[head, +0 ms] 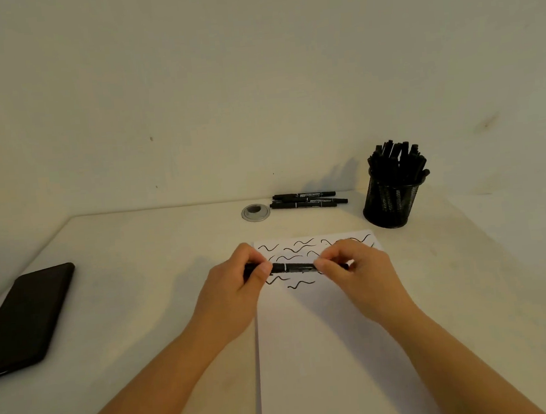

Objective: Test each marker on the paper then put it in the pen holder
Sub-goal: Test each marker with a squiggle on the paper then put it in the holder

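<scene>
A black marker [294, 267] lies level in the air just above the white paper [325, 349]. My left hand [235, 285] grips its left end and my right hand [358, 268] pinches its right end. Several black wavy lines mark the top of the paper, some hidden behind my hands. A black mesh pen holder [390, 202] stands at the back right, packed with several black markers. Loose black markers [308, 200] lie side by side near the table's far edge, to the left of the holder.
A black phone [25, 319] lies flat at the left of the table. A round metal cable cap [255, 212] sits in the tabletop beside the loose markers. A plain wall rises right behind the table.
</scene>
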`<act>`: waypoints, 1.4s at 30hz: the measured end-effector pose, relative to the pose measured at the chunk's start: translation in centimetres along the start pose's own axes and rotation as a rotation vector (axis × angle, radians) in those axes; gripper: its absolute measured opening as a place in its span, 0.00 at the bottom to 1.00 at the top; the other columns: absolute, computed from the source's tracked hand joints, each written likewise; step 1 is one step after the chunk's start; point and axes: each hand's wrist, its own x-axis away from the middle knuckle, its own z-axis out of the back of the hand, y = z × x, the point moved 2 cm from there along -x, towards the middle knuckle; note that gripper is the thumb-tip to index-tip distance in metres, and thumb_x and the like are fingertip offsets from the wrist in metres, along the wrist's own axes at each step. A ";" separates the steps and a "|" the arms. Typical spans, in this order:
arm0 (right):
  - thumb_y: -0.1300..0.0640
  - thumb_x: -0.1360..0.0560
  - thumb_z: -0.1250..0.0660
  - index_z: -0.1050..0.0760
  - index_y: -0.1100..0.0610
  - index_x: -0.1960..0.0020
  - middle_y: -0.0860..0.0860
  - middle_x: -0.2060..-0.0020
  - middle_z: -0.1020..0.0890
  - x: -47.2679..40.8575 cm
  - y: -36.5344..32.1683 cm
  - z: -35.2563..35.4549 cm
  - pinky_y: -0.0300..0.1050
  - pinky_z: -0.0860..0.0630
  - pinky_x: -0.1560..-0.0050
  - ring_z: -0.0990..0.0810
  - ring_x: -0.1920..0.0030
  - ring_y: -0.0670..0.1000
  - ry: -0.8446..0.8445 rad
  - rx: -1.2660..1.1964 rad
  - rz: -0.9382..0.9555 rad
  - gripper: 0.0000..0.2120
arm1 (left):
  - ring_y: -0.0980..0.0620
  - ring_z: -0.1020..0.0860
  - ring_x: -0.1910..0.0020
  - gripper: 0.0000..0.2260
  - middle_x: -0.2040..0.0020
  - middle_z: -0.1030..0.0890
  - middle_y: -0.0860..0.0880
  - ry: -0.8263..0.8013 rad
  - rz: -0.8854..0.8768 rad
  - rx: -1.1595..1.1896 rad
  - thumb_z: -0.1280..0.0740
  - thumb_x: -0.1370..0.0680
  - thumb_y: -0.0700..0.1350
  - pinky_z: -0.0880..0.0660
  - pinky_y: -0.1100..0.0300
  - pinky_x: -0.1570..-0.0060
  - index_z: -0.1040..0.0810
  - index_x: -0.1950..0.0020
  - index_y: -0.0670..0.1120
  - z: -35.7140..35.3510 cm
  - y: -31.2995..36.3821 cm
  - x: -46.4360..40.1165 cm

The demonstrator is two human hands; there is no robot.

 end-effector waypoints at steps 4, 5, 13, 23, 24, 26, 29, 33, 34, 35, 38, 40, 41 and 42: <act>0.47 0.27 0.34 0.21 0.47 0.52 0.38 0.61 0.22 -0.6 -1.8 0.2 0.37 0.34 0.55 0.29 0.55 0.43 -0.195 0.369 0.286 0.07 | 0.59 0.30 0.71 0.06 0.72 0.28 0.57 -0.049 -0.128 -0.190 0.39 0.23 0.48 0.37 0.64 0.71 0.31 0.59 0.56 -0.1 1.9 -1.2; 0.47 0.27 0.34 0.21 0.47 0.50 0.39 0.59 0.21 -0.8 -2.1 0.3 0.38 0.33 0.55 0.28 0.55 0.44 -0.217 0.388 0.319 0.09 | 0.59 0.30 0.71 0.04 0.72 0.28 0.58 -0.062 -0.169 -0.226 0.39 0.23 0.48 0.37 0.62 0.70 0.30 0.58 0.54 -0.3 2.5 -1.6; 0.50 0.26 0.34 0.24 0.50 0.49 0.44 0.60 0.21 -3.5 -1.8 4.0 0.45 0.26 0.55 0.24 0.57 0.47 -0.124 0.438 0.260 0.07 | 0.59 0.28 0.67 0.09 0.66 0.26 0.59 -0.040 -0.354 -0.204 0.44 0.21 0.51 0.32 0.58 0.63 0.31 0.43 0.51 -1.5 6.6 -5.9; 0.57 0.27 0.33 0.29 0.53 0.50 0.44 0.61 0.22 -9.5 1.5 13.6 0.36 0.31 0.63 0.23 0.58 0.45 0.345 0.083 -0.007 0.08 | 0.52 0.25 0.56 0.12 0.47 0.25 0.53 -0.153 -0.132 -0.489 0.39 0.23 0.50 0.31 0.58 0.57 0.31 0.41 0.51 -4.6 0.7 -15.8; 0.56 0.27 0.33 0.30 0.53 0.50 0.45 0.60 0.22 -9.9 1.6 14.3 0.34 0.32 0.64 0.23 0.59 0.43 0.373 0.078 -0.006 0.08 | 0.51 0.25 0.55 0.12 0.47 0.25 0.52 -0.151 -0.125 -0.513 0.39 0.23 0.50 0.31 0.57 0.57 0.31 0.41 0.51 -4.8 0.1 -16.4; 0.56 0.27 0.34 0.31 0.51 0.49 0.44 0.59 0.22 -10.6 1.7 15.3 0.31 0.34 0.66 0.24 0.60 0.39 0.413 0.065 -0.002 0.09 | 0.50 0.25 0.51 0.12 0.45 0.25 0.51 -0.146 -0.119 -0.541 0.39 0.23 0.49 0.30 0.56 0.54 0.30 0.40 0.50 -5.2 -0.9 -17.3; 0.57 0.26 0.34 0.33 0.48 0.48 0.42 0.59 0.23 -11.1 1.9 16.0 0.29 0.34 0.69 0.24 0.60 0.37 0.454 0.035 -0.003 0.11 | 0.48 0.28 0.45 0.13 0.43 0.25 0.49 -0.164 -0.135 -0.628 0.40 0.22 0.48 0.29 0.55 0.51 0.29 0.38 0.50 -6.0 -2.2 -18.1; 0.58 0.26 0.34 0.33 0.51 0.49 0.45 0.58 0.22 -11.5 2.2 15.9 0.29 0.33 0.68 0.24 0.60 0.38 0.482 0.063 0.040 0.09 | 0.48 0.31 0.42 0.14 0.41 0.26 0.49 -0.186 -0.118 -0.737 0.41 0.22 0.49 0.29 0.55 0.51 0.29 0.36 0.50 -6.6 -3.8 -18.9; 0.59 0.26 0.34 0.32 0.52 0.50 0.46 0.58 0.22 -11.6 2.2 15.9 0.29 0.33 0.66 0.23 0.59 0.38 0.486 0.079 0.054 0.09 | 0.48 0.31 0.42 0.15 0.41 0.27 0.49 -0.200 -0.113 -0.768 0.41 0.22 0.50 0.29 0.54 0.51 0.30 0.36 0.51 -6.7 -4.1 -19.0; 0.59 0.27 0.34 0.32 0.53 0.50 0.45 0.59 0.22 -11.8 2.4 15.8 0.30 0.33 0.66 0.23 0.59 0.39 0.485 0.095 0.063 0.08 | 0.48 0.31 0.42 0.15 0.40 0.27 0.49 -0.210 -0.113 -0.797 0.41 0.22 0.50 0.29 0.54 0.50 0.30 0.36 0.51 -6.9 -4.3 -19.1; 0.59 0.26 0.34 0.33 0.53 0.46 0.44 0.59 0.23 -12.1 2.8 15.5 0.34 0.32 0.66 0.22 0.59 0.44 0.448 0.141 0.060 0.12 | 0.48 0.30 0.43 0.15 0.42 0.26 0.49 -0.205 -0.127 -0.832 0.41 0.22 0.51 0.29 0.53 0.52 0.29 0.37 0.51 -7.0 -4.7 -19.4; 0.60 0.27 0.34 0.36 0.50 0.39 0.46 0.56 0.23 -12.1 3.1 14.9 0.38 0.30 0.64 0.22 0.59 0.46 0.414 0.192 0.069 0.20 | 0.48 0.29 0.45 0.13 0.44 0.25 0.49 -0.195 -0.129 -0.815 0.40 0.22 0.51 0.29 0.54 0.53 0.28 0.39 0.51 -7.0 -4.7 -19.6; 0.61 0.27 0.34 0.39 0.49 0.35 0.47 0.55 0.24 -12.0 3.3 14.6 0.39 0.30 0.63 0.22 0.59 0.47 0.403 0.225 0.086 0.24 | 0.48 0.28 0.46 0.12 0.45 0.24 0.49 -0.189 -0.127 -0.800 0.40 0.22 0.51 0.30 0.55 0.54 0.28 0.41 0.50 -6.9 -4.8 -19.7; 0.61 0.27 0.34 0.42 0.47 0.33 0.47 0.56 0.24 -12.0 3.3 14.4 0.40 0.30 0.62 0.22 0.60 0.47 0.400 0.251 0.106 0.28 | 0.49 0.28 0.47 0.11 0.46 0.24 0.49 -0.183 -0.122 -0.784 0.39 0.23 0.50 0.30 0.55 0.54 0.27 0.42 0.50 -6.9 -4.8 -19.8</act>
